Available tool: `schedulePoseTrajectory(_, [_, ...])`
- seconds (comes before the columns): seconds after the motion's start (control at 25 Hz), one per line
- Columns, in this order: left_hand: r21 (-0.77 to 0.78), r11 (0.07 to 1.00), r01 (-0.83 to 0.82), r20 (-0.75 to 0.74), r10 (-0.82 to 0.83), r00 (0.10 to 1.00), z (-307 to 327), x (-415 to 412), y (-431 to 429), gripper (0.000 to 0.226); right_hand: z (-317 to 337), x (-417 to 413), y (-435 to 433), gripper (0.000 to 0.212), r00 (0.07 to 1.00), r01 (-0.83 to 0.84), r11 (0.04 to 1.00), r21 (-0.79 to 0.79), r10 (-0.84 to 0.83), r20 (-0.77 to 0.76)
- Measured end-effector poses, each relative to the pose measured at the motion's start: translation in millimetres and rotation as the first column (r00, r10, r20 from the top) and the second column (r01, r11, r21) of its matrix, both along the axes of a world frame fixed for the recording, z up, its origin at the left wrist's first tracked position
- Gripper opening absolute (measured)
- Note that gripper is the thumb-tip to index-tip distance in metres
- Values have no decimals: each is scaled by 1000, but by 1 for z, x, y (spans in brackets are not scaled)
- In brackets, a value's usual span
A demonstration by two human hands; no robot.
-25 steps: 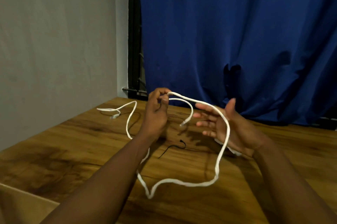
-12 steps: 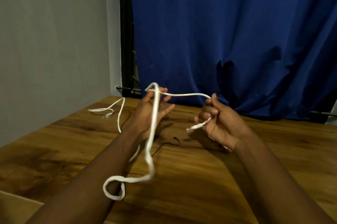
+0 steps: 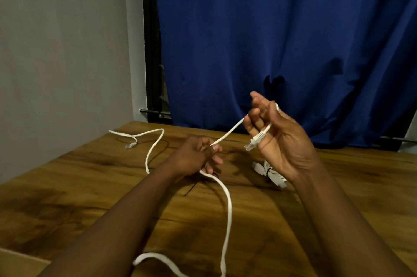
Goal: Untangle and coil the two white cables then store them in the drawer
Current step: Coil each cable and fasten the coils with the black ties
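A long white cable (image 3: 228, 213) runs taut between my two hands above the wooden table (image 3: 282, 220). My right hand (image 3: 282, 141) is raised and grips the cable near its clear plug (image 3: 253, 142), which sticks out below the fingers. My left hand (image 3: 196, 157) is lower and pinches the same cable; from it a long loop hangs down to the table's front. The cable's far end (image 3: 130, 145) lies at the back left. A second white cable (image 3: 268, 174), bundled with a black tie, lies on the table behind my right wrist, partly hidden.
A thin black tie (image 3: 191, 188) lies on the table under my left wrist. A blue curtain (image 3: 282, 39) hangs behind the table and a grey wall (image 3: 63, 62) stands to the left. A pale edge (image 3: 20, 265) shows at the bottom left corner.
My right hand has risen with the plug end of the cable. My left hand has dropped toward the table and closed on the cable, and the hanging loop has swung to the right.
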State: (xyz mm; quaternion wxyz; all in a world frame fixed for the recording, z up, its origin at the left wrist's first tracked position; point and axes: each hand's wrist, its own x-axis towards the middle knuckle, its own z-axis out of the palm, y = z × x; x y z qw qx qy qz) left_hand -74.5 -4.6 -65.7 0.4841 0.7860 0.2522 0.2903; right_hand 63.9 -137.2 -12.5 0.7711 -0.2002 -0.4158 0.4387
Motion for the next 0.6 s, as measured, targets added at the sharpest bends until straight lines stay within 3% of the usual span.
schedulePoseTrajectory(0.12, [72, 996, 49, -65, -44, 997, -5, 2, -3, 21, -2, -6, 6, 42, 969, 240, 970, 26, -241, 53])
schedulePoseTrajectory(0.2, [132, 982, 132, -94, -120, 988, -7, 4, -11, 19, -10, -8, 10, 41, 835, 483, 874, 54, -478, 272])
schedulePoseTrajectory(0.24, [181, 967, 182, -107, -164, 981, -7, 6, -15, 19, -17, -7, 12, 37, 715, 573, 813, 106, -559, 421])
schedulePoseTrajectory(0.32, [289, 927, 241, -130, -212, 969, -7, 9, -21, 26, -33, -2, 19, 26, 374, 657, 721, 219, -565, 736])
schedulePoseTrajectory(0.4, [365, 906, 214, -113, -185, 976, -4, 9, -23, 30, -44, 5, 25, 23, 8, 679, 680, 278, -386, 922])
schedulePoseTrajectory(0.44, [395, 899, 190, -95, -166, 981, -3, 8, -22, 28, -47, 9, 26, 30, -106, 683, 670, 290, -302, 947])
schedulePoseTrajectory(0.52, [469, 870, 150, -68, -134, 989, 0, 5, -18, 21, -47, 12, 27, 42, -161, 683, 679, 270, -220, 962])
schedulePoseTrajectory(0.6, [496, 859, 131, -53, -120, 991, 4, 2, -19, 17, -40, 13, 23, 44, -65, 667, 733, 138, -128, 990])
